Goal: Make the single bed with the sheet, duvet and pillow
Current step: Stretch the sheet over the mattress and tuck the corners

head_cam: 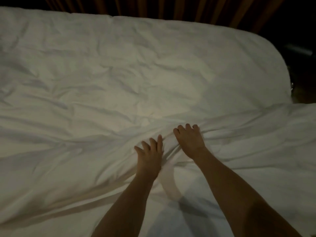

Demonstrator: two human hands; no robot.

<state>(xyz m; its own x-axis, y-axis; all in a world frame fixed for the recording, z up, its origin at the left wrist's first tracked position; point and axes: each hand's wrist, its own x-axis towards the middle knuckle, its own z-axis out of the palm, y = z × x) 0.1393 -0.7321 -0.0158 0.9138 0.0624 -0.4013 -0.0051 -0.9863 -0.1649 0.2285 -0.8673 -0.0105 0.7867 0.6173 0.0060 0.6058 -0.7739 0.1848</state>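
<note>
A white, creased duvet [119,79] covers the whole bed from the near edge to the far side. My left hand [150,151] lies flat on it near the middle front, fingers spread and fairly straight. My right hand [189,139] rests just to its right, fingers spread and pressing into the cloth, which bunches in folds between the two hands. A raised ridge of fabric [169,182] runs between my forearms. No pillow is in view, and the sheet is hidden under the duvet.
A dark brown curtain or slatted panel [153,7] runs along the far side of the bed. The bed's rounded far right corner [280,62] drops off into dark floor with dim objects [299,50]. The room is dimly lit.
</note>
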